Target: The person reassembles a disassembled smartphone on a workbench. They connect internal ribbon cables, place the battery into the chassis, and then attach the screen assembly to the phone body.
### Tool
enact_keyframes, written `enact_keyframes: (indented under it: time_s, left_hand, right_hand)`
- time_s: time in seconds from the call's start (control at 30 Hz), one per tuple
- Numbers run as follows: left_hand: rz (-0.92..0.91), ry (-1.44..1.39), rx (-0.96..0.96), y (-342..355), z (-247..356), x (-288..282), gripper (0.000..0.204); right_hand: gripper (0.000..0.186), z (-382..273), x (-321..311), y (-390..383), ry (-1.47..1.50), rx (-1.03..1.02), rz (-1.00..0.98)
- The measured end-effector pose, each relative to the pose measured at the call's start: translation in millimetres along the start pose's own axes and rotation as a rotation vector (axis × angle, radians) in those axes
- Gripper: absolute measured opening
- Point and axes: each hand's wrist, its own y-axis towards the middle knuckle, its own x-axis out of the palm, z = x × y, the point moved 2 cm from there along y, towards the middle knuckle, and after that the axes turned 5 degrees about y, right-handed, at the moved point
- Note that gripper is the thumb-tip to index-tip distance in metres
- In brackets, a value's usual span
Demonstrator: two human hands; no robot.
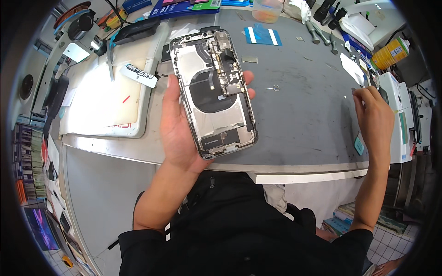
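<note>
Evidently the work centres on the opened smartphone housing [214, 99], held above the left part of the tabletop [299, 124], close to its near edge. The left hand [179, 129] cradles it from beneath, thumb along one long side, fingertips showing past the other. The right hand [375, 112] is well apart, by the right edge, thumb and fingers drawn together; whether they pinch anything cannot be told. Good handling here would mean gripping only the outer frame, keeping it level, and keeping skin off the exposed circuit board [230, 73]. Bracing the left wrist on the near edge would probably steady it.

The grey tabletop is scuffed. Toward its far edge lie a blue card with two white strips [263, 36] and a clear plastic cup [267, 10]; a small teal piece [358, 146] sits near the near right corner. Leftward, a white tube [138, 75] rests on a pale board [92, 108]. Beyond, a lit screen [42, 227] shows at lower left, tiled floor [391, 241] at lower right.
</note>
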Motion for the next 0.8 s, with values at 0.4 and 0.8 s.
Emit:
enact_keyframes:
  time_s: [0.4, 0.8]
  left_hand:
    - [-0.054, 0.024, 0.01, 1.7, 0.6, -1.3, 0.075]
    - [-0.086, -0.006, -0.013, 1.8, -0.9, 0.1, 0.083]
  right_hand:
    - [0.02, -48.0, -15.3, 1.7, 0.397, -0.267, 0.173]
    - [0.025, -76.2, -16.4, -5.9, 0.533, -0.495, 0.169]
